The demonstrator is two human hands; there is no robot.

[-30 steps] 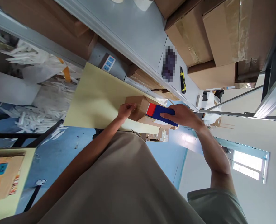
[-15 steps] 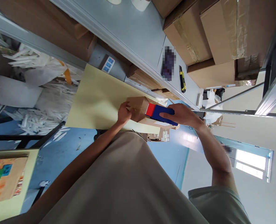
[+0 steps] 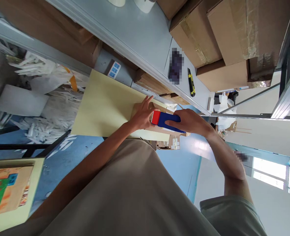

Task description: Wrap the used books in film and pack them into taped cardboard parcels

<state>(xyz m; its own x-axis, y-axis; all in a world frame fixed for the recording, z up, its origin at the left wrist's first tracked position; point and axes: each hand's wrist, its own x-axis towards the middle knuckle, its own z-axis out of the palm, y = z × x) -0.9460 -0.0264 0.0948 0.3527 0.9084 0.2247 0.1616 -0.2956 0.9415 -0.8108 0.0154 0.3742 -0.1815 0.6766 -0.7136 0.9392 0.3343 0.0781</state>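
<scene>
My right hand [image 3: 190,122] is wrapped around a blue tape dispenser [image 3: 168,119] with a red front end, held over a brown cardboard box [image 3: 135,109]. Its red end points left, toward my left hand. My left hand [image 3: 143,115] reaches over the near end of the box, fingers spread, the thumb and a fingertip close to the red end. Whether they touch it I cannot tell. Much of the box is hidden beneath both hands and the dispenser. Under the box lies a pale yellow tabletop [image 3: 103,105].
Along the far side runs a grey shelf [image 3: 140,42] bearing a black-and-yellow utility knife [image 3: 191,82], a blurred dark item and stacked cartons [image 3: 196,39]. A power strip [image 3: 114,69] lies behind the tabletop. White scrap [image 3: 59,108] is heaped at left.
My left hand has left the box's near end, opened its fingers and moved right to the dispenser's red end. My right hand, still holding the dispenser, has shifted slightly left.
</scene>
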